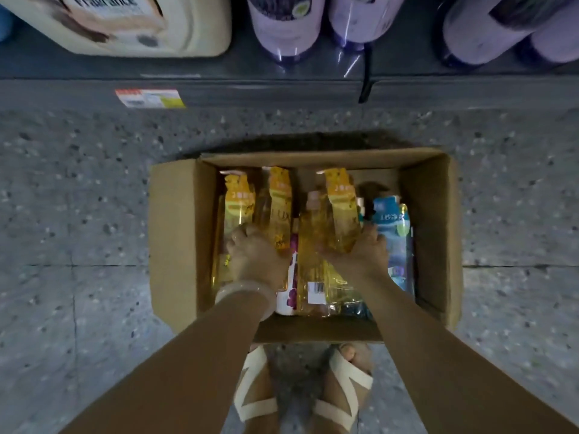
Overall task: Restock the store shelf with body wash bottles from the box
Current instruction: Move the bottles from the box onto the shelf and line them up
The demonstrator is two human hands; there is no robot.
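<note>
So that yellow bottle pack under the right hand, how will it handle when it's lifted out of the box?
The yellow bottle pack looks full and shrink-wrapped, so probably heavy and a bit slippery. The right hand holds its lower part only, so the top may tip. The box is crowded, so it may drag against neighbours.

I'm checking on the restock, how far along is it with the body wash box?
Early. The cardboard box on the floor looks nearly full. In hand: the left hand and right hand each close on a yellow bottle inside it. Left: lifting them to the shelf, then the blue bottle and the rest.
</note>
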